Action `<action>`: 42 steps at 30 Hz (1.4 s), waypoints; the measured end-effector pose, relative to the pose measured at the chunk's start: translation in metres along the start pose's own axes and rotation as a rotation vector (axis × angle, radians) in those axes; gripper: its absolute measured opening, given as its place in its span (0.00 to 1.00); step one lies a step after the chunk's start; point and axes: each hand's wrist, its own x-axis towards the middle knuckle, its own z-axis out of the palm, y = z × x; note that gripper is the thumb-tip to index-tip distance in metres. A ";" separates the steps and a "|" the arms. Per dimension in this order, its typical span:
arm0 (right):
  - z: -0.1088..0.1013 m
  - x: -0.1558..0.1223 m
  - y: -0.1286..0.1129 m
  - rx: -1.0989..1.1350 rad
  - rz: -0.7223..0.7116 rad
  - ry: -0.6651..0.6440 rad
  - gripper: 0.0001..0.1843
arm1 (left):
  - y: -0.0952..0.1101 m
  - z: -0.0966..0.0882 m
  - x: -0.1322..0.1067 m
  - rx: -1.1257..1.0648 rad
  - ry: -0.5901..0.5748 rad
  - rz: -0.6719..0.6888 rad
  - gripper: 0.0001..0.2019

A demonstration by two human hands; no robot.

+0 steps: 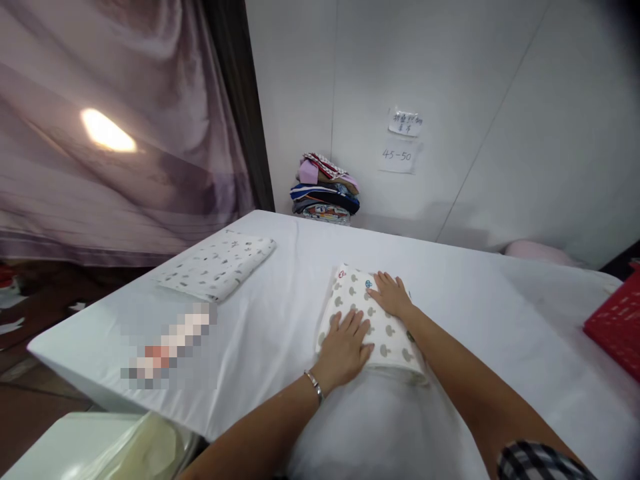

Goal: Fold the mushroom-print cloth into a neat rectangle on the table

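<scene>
A folded white cloth (383,320) with grey mushroom-like prints, plus a small red and a small blue motif, lies flat on the white-covered table (280,333). My left hand (345,350), with a bracelet at its wrist, rests palm down on the near left part of this cloth, fingers spread. Farther back, my right hand (393,293) lies flat on its upper right side, fingers stretched out. Neither hand grips anything. A second folded white cloth (220,265) with small dark prints sits toward the table's left end, apart from both hands.
Behind the far table edge rises a stack of folded textiles (326,190) against the wall. Paper notes (399,155) hang there. A red container (617,320) stands at the right edge. A blurred-out patch (173,343) hides something at left. Pale plastic (145,450) shows lower left.
</scene>
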 end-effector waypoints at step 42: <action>0.033 -0.157 0.005 1.172 0.467 0.462 0.31 | -0.026 -0.019 -0.009 -0.363 -0.008 -0.622 0.18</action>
